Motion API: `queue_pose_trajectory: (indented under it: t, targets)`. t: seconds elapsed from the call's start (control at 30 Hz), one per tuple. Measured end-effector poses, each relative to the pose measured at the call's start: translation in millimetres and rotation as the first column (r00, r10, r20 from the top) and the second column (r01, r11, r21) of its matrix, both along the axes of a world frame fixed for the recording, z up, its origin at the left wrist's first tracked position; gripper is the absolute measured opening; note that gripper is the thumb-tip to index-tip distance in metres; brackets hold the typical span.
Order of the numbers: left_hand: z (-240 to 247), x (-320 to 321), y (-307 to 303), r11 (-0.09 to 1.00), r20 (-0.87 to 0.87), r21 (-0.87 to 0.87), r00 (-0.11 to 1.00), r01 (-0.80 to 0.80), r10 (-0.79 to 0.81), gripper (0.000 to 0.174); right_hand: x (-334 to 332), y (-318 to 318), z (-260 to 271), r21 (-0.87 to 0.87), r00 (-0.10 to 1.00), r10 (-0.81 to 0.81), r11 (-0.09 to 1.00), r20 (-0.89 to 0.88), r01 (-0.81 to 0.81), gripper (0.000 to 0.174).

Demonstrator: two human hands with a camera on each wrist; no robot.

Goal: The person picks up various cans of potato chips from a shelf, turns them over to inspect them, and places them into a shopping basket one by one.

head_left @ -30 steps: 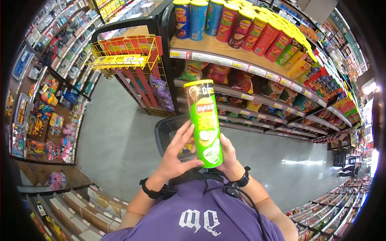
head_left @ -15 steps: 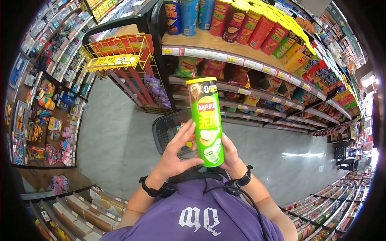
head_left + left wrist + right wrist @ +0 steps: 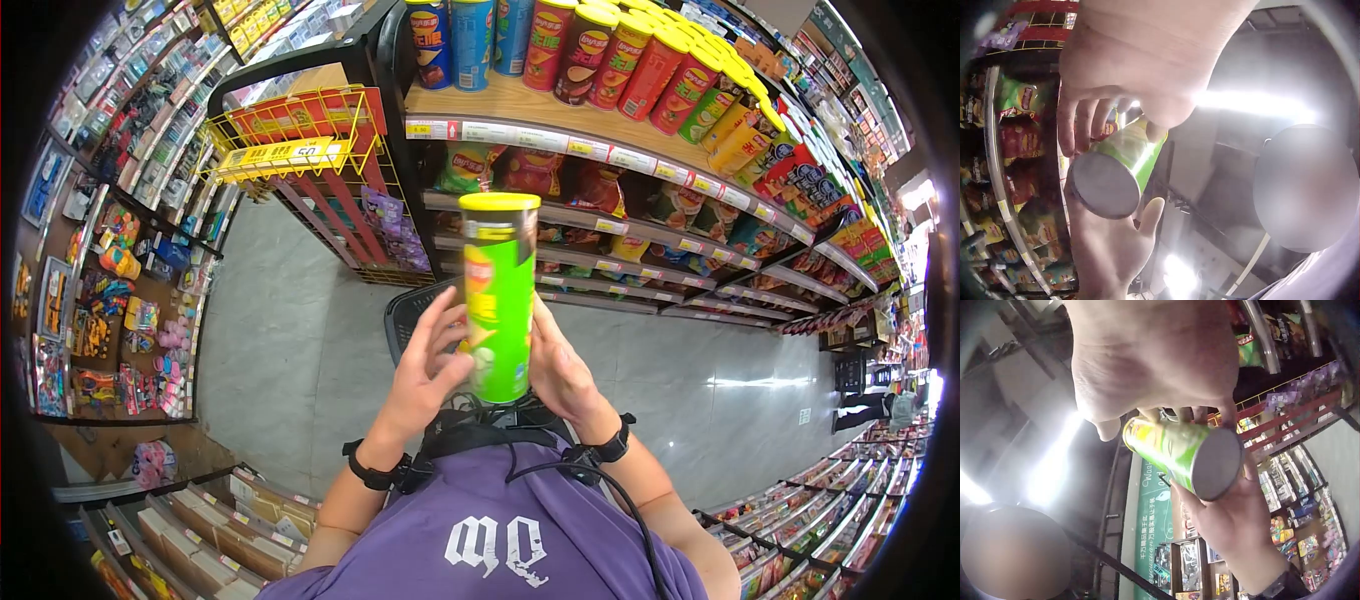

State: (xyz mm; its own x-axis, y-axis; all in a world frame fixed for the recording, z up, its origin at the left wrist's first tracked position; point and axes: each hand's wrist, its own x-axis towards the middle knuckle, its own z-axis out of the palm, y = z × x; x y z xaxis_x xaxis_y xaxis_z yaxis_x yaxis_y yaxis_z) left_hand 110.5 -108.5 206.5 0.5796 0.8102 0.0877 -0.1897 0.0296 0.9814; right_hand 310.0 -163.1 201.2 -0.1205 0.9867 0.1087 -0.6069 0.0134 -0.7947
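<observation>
A green Lay's chip can (image 3: pixel 510 300) with a yellow lid stands upright between both hands before the purple shirt, slightly blurred. On its left side my left hand (image 3: pixel 420 365) holds it, thumb at the lower part and fingers spread behind. My right hand (image 3: pixel 568 372) lies along the other side with its fingers fairly straight. In the left wrist view the can's grey round base (image 3: pixel 1107 187) shows, with the right thumb (image 3: pixel 1152 215) sticking out away from it. From the right wrist the can (image 3: pixel 1175 447) appears tilted, the left thumb (image 3: pixel 1185 499) against it.
A dark shopping basket (image 3: pixel 402 318) sits on the floor behind the left hand. Ahead, a wooden shelf (image 3: pixel 480 103) carries rows of chip cans, with bagged snacks (image 3: pixel 533 172) below. A yellow wire rack (image 3: pixel 290 150) hangs at the shelf end. Grey floor (image 3: pixel 690 400) runs to the right.
The can has turned about its upright axis, its logo swinging to the left and a plainer green side facing up. The right hand's fingers have straightened along it.
</observation>
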Motion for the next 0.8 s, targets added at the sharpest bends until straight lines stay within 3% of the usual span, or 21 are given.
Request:
queue_pose_trajectory:
  t: [0.07, 0.13, 0.2, 0.23, 0.27, 0.33, 0.47, 0.57, 0.6, 0.63, 0.67, 0.73, 0.77, 0.8]
  targets:
    - [-6, -1, 1, 0.980, 0.102, -0.193, 0.992, -0.058, 0.078, 0.071, 1, -3, 2, 0.004, 0.999, 0.047, 0.999, 0.026, -0.047, 0.100]
    - [-21, -2, 1, 0.978, 0.089, -0.181, 0.988, -0.107, 0.125, 0.067, 6, -6, -4, 0.009, 0.994, 0.112, 0.994, 0.021, -0.112, 0.098]
    - [-25, 0, 1, 0.879, 0.257, -0.474, 0.947, -0.050, 0.192, 0.065, 12, -6, -6, 0.012, 0.984, 0.178, 0.984, 0.017, -0.178, 0.096]
    - [-25, 2, 0, 0.811, 0.233, -0.570, 0.921, -0.130, 0.311, 0.065, 14, -4, -7, 0.030, 0.979, 0.186, 0.982, 0.083, -0.189, 0.093]
    - [-24, -1, 3, 0.810, 0.229, -0.569, 0.920, -0.138, 0.318, 0.065, 15, -2, -7, 0.047, 0.970, 0.192, 0.978, 0.148, -0.201, 0.091]
    - [-22, -7, 9, 0.754, 0.330, -0.657, 0.908, 0.023, 0.260, 0.066, 14, 0, -8, 0.060, 0.975, 0.166, 0.982, 0.150, -0.176, 0.084]
    - [-22, -9, 12, 0.734, 0.373, -0.676, 0.892, 0.072, 0.256, 0.069, 16, 4, -5, 0.092, 0.985, 0.105, 0.989, 0.138, -0.118, 0.070]
    - [-32, -9, 14, 0.803, 0.353, -0.592, 0.917, 0.063, 0.189, 0.067, 23, 12, -8, 0.005, 0.944, -0.028, 1.000, 0.329, 0.028, 0.068]
    - [-33, -6, 16, 0.934, 0.202, -0.352, 0.970, -0.058, 0.136, 0.066, 27, 16, -9, -0.035, 0.925, -0.074, 0.995, 0.372, 0.093, 0.075]
    - [-34, -4, 18, 0.990, 0.035, -0.069, 0.991, -0.124, 0.127, 0.066, 33, 20, -12, -0.025, 0.908, -0.131, 0.988, 0.397, 0.154, 0.080]
    - [-32, -6, 19, 0.989, 0.033, -0.082, 0.992, -0.122, 0.125, 0.066, 39, 23, -15, -0.017, 0.887, -0.186, 0.977, 0.423, 0.213, 0.085]
    - [-28, -13, 25, 0.963, -0.406, 0.200, 0.910, 0.181, -0.086, 0.067, 56, 28, -16, -0.051, 0.920, -0.086, 0.992, 0.382, 0.114, 0.093]
    - [-22, -12, 26, 0.949, -0.553, 0.186, 0.825, 0.253, -0.112, 0.064, 67, 31, -18, -0.120, 0.907, 0.060, 0.993, 0.416, -0.010, 0.089]
    - [-31, -11, 32, 0.955, -0.551, 0.167, 0.826, 0.245, -0.116, 0.064, 76, 34, -22, -0.195, 0.875, 0.209, 0.971, 0.436, -0.135, 0.086]
